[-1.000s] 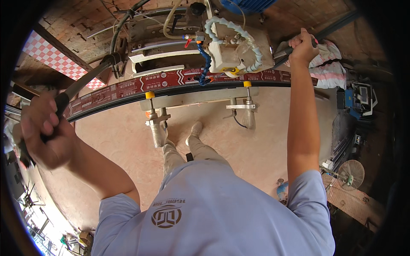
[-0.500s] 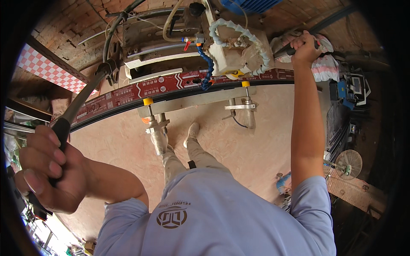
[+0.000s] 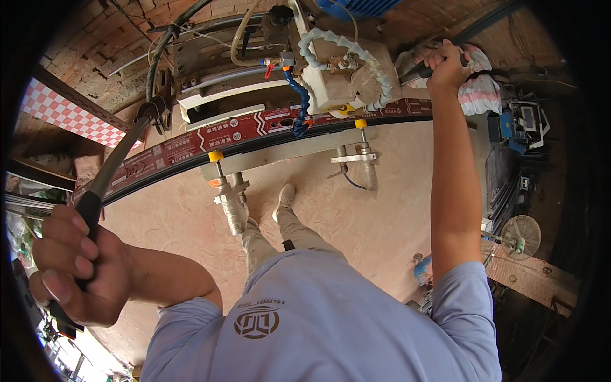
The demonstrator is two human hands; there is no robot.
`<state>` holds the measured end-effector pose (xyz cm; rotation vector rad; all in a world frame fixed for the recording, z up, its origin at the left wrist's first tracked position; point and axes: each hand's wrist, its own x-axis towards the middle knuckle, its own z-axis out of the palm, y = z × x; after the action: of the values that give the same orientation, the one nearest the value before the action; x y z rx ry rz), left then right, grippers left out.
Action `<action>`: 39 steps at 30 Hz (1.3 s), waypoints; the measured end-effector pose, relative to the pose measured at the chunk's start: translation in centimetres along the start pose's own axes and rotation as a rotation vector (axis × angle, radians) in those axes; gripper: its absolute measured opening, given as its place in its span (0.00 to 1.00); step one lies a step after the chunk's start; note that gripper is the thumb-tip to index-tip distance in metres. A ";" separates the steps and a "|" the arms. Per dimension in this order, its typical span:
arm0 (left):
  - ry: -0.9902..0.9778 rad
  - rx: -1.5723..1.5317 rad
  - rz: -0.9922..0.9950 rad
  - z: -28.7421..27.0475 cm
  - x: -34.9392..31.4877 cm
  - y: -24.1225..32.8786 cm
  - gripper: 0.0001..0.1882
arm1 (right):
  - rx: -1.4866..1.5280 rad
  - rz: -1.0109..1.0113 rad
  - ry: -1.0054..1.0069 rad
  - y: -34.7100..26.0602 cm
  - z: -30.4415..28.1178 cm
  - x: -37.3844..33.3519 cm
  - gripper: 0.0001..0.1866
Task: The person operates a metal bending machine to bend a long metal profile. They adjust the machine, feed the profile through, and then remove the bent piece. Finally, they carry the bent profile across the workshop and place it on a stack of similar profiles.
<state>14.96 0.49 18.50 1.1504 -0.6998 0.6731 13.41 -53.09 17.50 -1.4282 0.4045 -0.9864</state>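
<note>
At the left, my left hand (image 3: 105,274) is closed around the black grip of a long metal lever (image 3: 119,162), which slants up to the machine. Far forward on the right, my right hand (image 3: 450,71) wraps round a dark handle (image 3: 417,72) at the side of the machine's pale housing (image 3: 331,86). Between the hands, a long bar with red printed film (image 3: 216,132) lies across the machine. Two yellow-tipped clamps (image 3: 223,184) (image 3: 360,153) stand against its near side. A blue jointed hose (image 3: 295,92) reaches down to the bar.
A grey jointed hose (image 3: 380,63) loops over the housing, and a red-levered valve (image 3: 280,62) sits left of it. White cloth sacking (image 3: 480,95) lies behind my right hand. To the right are a fan (image 3: 520,238) and a perforated board (image 3: 534,280). A concrete floor (image 3: 369,235) spreads below.
The view has shifted slightly, so the machine appears a little further left. My left hand sits slightly lower with the lever. Both hands keep their holds.
</note>
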 end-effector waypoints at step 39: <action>0.065 -0.051 -0.006 -0.3 0.5 -0.3 0.12 | 0.072 0.001 -0.077 0.4 -0.8 0.5 0.13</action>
<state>15.57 0.77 18.64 1.0785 -0.6544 0.6806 13.22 -54.10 17.12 -1.3961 0.3106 -0.9335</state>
